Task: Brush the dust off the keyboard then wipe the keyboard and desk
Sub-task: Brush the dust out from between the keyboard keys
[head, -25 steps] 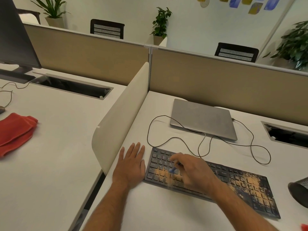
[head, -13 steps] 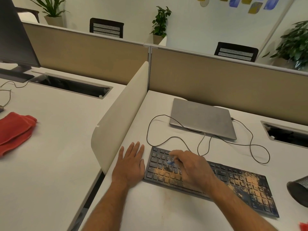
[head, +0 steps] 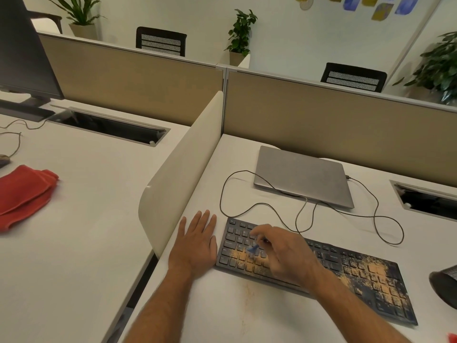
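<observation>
While the left hand (head: 195,243) lies flat, fingers straight, on the desk (head: 247,315) just beside the keyboard's left end, the right hand (head: 284,253) pinches a small blue brush (head: 252,249) over the left keys. Keyboard (head: 358,276): black, tan dust in patches left and right, near desk's front edge. Closed laptop (head: 301,174) behind; red cloth (head: 22,191) well apart on neighbouring desk.
</observation>
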Motion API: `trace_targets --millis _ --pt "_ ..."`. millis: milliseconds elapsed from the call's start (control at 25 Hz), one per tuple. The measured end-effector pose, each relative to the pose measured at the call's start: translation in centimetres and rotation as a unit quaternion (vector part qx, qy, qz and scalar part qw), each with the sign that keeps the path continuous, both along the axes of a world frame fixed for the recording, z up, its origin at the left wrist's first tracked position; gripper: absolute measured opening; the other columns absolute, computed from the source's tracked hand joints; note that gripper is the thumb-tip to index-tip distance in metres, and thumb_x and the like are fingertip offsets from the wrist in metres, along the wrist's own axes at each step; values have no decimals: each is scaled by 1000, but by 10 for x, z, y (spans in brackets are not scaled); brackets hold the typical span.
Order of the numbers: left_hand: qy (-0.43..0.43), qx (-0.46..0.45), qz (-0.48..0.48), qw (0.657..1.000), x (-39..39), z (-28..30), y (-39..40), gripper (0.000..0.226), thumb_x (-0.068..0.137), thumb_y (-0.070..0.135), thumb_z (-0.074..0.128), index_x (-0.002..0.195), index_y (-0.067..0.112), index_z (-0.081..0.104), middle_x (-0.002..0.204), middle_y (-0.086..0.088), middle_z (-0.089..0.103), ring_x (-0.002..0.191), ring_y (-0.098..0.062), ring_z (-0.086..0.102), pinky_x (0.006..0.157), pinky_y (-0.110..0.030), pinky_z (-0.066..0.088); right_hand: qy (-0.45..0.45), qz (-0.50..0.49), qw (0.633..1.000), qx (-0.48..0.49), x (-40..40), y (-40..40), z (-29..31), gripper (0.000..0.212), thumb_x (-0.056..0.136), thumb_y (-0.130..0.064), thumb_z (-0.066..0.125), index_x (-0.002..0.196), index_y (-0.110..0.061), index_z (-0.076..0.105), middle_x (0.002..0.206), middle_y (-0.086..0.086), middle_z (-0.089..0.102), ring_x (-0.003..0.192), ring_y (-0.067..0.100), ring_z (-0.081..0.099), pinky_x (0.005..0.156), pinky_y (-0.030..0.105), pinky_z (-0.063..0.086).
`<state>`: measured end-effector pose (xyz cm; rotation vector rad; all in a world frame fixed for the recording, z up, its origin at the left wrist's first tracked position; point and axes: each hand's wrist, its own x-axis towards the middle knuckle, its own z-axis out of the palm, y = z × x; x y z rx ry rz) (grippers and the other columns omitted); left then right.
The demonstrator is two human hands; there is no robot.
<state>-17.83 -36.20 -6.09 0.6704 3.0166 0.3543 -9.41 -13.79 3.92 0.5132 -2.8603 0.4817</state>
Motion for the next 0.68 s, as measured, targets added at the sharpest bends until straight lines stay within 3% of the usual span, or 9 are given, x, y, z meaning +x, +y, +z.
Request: trace_targets --millis 160,360,520,680 --pt "-3 -4 0 1000 0 0 0 74 90 46 -1 161 25 8 168 5 0 154 -14 -9 125 -48 -6 11 -6 999 42 -4 -4 -5 56 81 -10 66 127 -32 41 79 -8 63 63 8 54 47 29 51" --pt "-1 -5 1 1000 0 1 0 74 90 46 -1 161 25 8 168 4 1 154 -14 -8 125 -47 -7 9 1 1000 -27 -5 -5 1 35 87 -19 55 118 -31 44 80 -9 65 65 7 57 49 29 52" --pt "-2 -9 1 1000 0 0 0 74 90 46 -2 161 26 7 168 5 -1 154 -13 -9 125 -47 -7 0 16 999 36 -2 -11 -3 53 81 -13 66 124 -32 41 82 -8 65 66 8 56 49 27 52" --pt "-1 0 3 1000 1 0 1 74 90 46 0 161 25 9 168 4 2 154 -13 -7 125 -47 -6 2 21 1000 5 -5 -10 1 43 84 -15 62 119 -31 43 80 -8 64 66 8 56 51 29 52"
